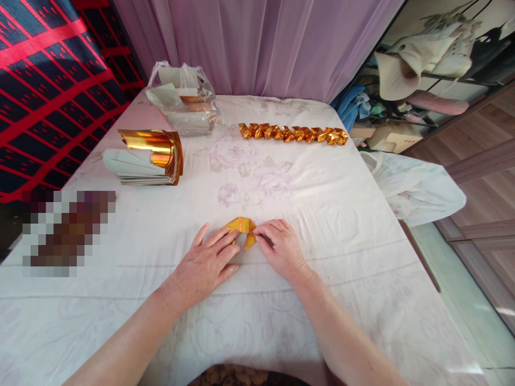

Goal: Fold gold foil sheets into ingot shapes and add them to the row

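Gold foil paper (242, 229), half folded, is lying flat near the table's (341, 214) front edge, its long axis crosswise, while I am pressing its left end under my spread left hand (203, 265) and pinching its right corner with my right hand (281, 247).

Lilac curtain (257, 43) bkgd, wood floor (483, 155)
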{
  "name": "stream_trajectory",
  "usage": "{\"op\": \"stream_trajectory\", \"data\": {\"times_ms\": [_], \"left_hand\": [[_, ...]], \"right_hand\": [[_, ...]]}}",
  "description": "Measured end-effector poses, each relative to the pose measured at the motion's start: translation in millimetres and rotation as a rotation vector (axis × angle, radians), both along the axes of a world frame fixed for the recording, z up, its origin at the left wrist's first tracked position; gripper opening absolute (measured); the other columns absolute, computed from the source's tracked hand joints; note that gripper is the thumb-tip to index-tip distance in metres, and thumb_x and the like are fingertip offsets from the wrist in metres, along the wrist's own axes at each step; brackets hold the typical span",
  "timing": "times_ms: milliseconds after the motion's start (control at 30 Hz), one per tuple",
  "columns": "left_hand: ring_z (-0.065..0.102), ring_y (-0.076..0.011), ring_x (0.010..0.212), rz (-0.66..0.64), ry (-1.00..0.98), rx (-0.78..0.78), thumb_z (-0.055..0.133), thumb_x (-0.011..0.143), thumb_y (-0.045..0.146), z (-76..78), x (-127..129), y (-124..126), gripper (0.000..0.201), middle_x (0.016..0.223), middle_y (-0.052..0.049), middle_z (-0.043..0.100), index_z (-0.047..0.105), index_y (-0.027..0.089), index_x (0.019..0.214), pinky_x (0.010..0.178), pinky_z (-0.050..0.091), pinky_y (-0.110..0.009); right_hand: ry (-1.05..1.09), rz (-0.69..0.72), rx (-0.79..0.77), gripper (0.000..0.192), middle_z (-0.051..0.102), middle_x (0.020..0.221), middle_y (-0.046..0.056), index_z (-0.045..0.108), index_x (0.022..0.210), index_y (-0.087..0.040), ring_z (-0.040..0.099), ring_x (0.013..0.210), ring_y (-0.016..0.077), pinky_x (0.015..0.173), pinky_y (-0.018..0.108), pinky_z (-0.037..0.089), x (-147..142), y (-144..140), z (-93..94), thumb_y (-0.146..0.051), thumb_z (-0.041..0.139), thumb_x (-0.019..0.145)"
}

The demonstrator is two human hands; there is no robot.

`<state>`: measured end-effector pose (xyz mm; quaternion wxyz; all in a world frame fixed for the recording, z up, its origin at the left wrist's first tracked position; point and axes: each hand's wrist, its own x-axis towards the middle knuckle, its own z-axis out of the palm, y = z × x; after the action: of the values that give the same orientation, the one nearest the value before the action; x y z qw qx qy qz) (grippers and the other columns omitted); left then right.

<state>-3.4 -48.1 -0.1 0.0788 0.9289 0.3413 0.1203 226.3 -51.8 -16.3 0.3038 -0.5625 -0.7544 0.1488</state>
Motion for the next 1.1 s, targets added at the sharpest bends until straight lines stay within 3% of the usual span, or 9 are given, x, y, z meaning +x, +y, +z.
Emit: {"op": "stream_trajectory", "data": {"times_ms": [300,467,600,900,1100], "left_hand": [[0.053,-0.0212,0.132,0.059,-0.110,-0.105,0.051,0.097,0.028,-2.1,-1,3,0.024,0.136,-0.007,0.063,0.056,0.022,0.119,0.121,0.016,-0.051],[0.061,-0.0189,0.121,0.084,-0.156,-0.090,0.047,0.097,0.022,-4.3,0,5,0.024,0.132,-0.007,0.065,0.058,0.023,0.119,0.119,0.024,-0.049],[0.063,-0.0189,0.117,0.105,-0.198,-0.060,0.046,0.097,0.018,-5.8,0,7,0.024,0.128,-0.007,0.067,0.060,0.022,0.117,0.116,0.031,-0.048],[0.061,-0.0217,0.118,0.155,-0.211,-0.068,0.048,0.093,0.016,-2.6,1,8,0.028,0.131,-0.010,0.062,0.060,0.022,0.117,0.113,0.037,-0.049],[0.050,-0.0243,0.134,0.185,-0.159,-0.052,0.049,0.094,0.019,-4.7,-1,11,0.042,0.143,-0.011,0.055,0.046,0.019,0.137,0.115,0.032,-0.053]], "right_hand": [[-0.016,0.009,0.008,0.015,0.069,0.091,0.003,0.069,0.088,-0.025,0.059,0.090,0.0214,0.084,0.038,0.046,0,-2,0.5,-0.015,0.058,0.088],[-0.027,0.011,0.003,0.006,0.068,0.092,0.004,0.069,0.088,-0.024,0.059,0.090,0.0218,0.085,0.039,0.046,-2,-4,3.0,-0.021,0.064,0.085],[-0.079,-0.068,0.005,0.003,0.067,0.091,0.004,0.067,0.084,-0.023,0.058,0.090,0.0233,0.082,0.039,0.044,-10,-6,4.2,-0.026,0.069,0.083],[-0.104,-0.125,-0.006,0.013,0.066,0.090,0.004,0.066,0.083,-0.024,0.057,0.091,0.0246,0.081,0.039,0.043,-16,-8,5.2,-0.030,0.076,0.077],[-0.116,-0.110,-0.009,0.016,0.067,0.092,0.004,0.066,0.084,-0.024,0.057,0.092,0.0260,0.079,0.040,0.043,-15,-8,6.1,-0.030,0.078,0.075]]}}
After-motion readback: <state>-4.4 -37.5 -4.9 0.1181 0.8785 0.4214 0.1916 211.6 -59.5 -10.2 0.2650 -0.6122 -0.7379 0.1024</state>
